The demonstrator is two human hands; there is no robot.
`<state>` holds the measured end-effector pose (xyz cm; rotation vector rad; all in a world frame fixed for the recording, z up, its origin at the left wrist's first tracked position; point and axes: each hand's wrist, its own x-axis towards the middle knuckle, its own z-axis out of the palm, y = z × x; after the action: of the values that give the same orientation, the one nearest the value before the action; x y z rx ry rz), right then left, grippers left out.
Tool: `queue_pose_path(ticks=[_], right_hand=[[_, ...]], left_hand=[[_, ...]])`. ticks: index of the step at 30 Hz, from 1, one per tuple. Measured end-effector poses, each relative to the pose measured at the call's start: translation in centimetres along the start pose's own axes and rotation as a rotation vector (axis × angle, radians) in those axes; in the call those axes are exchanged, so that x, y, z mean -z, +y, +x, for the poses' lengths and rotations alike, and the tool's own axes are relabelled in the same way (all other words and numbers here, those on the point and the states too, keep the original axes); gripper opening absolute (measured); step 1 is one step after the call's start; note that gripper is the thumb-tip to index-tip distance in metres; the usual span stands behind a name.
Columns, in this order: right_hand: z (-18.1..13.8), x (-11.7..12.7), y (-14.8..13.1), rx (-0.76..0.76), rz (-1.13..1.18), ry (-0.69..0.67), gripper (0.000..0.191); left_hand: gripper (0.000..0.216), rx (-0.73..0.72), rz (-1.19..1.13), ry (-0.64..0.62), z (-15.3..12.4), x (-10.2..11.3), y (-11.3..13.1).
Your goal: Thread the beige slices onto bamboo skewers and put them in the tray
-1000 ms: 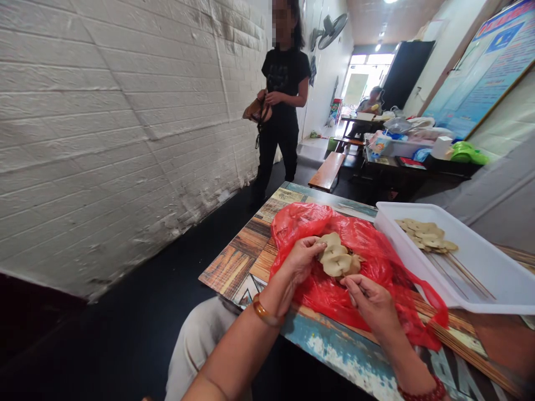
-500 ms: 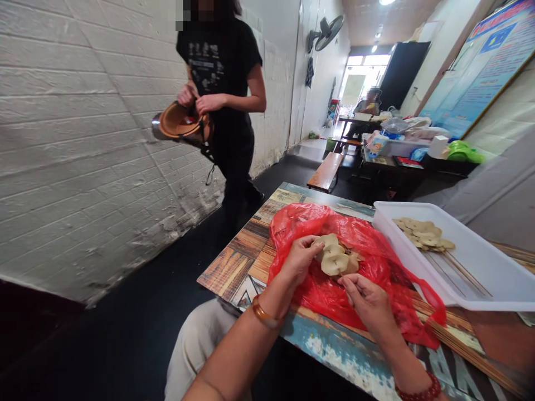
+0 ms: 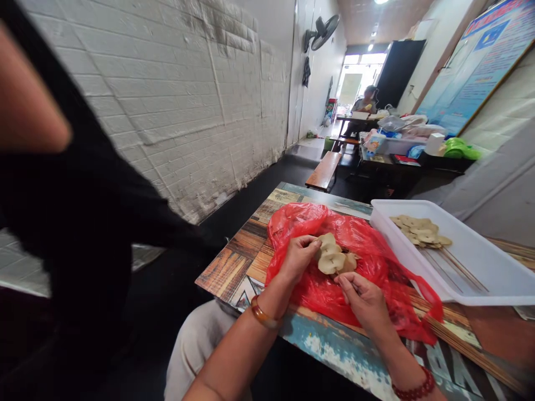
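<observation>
Thin, round, pale tan slices (image 3: 331, 263) on a thin skewer are held above a crumpled red plastic bag (image 3: 298, 220). My left hand (image 3: 298, 257) pinches the slices at their upper left edge. With thumb and fingertips, my right hand (image 3: 361, 292) grips the skewer's lower end just below the slices; most of that stick is hidden. More brownish slices lie in the bag behind them. To the right, a white plastic tray (image 3: 493, 270) contains a pile of skewered slices (image 3: 420, 229), their bare sticks (image 3: 463, 267) pointing toward me.
A bundle of thin sticks (image 3: 476, 356) lies on the wood-patterned table (image 3: 234, 262), right of the bag. A person in black (image 3: 83, 223) passes close on the left. Beyond the table are a bench (image 3: 325, 170), a cluttered table with a cup (image 3: 373, 143), and a seated person (image 3: 366, 103).
The person in black has walked from ahead of the table to close on my left, and the pouch they carried is out of view. My hands keep nearly the same hold.
</observation>
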<state>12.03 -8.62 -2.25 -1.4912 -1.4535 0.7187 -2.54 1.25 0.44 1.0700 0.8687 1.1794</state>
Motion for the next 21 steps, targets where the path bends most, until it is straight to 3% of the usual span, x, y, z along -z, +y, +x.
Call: queue_pose_path(ticks=[12, 21], right_hand=[[0.23, -0.06, 0.34, -0.070, 0.136, -0.044, 0.037], [0.42, -0.20, -0.10, -0.162, 0.392, -0.053, 0.040]], left_hand=[[0.020, -0.067, 0.036, -0.125, 0.12, 0.33, -0.01], [0.038, 0.122, -0.343, -0.206, 0.11, 0.35, -0.27]])
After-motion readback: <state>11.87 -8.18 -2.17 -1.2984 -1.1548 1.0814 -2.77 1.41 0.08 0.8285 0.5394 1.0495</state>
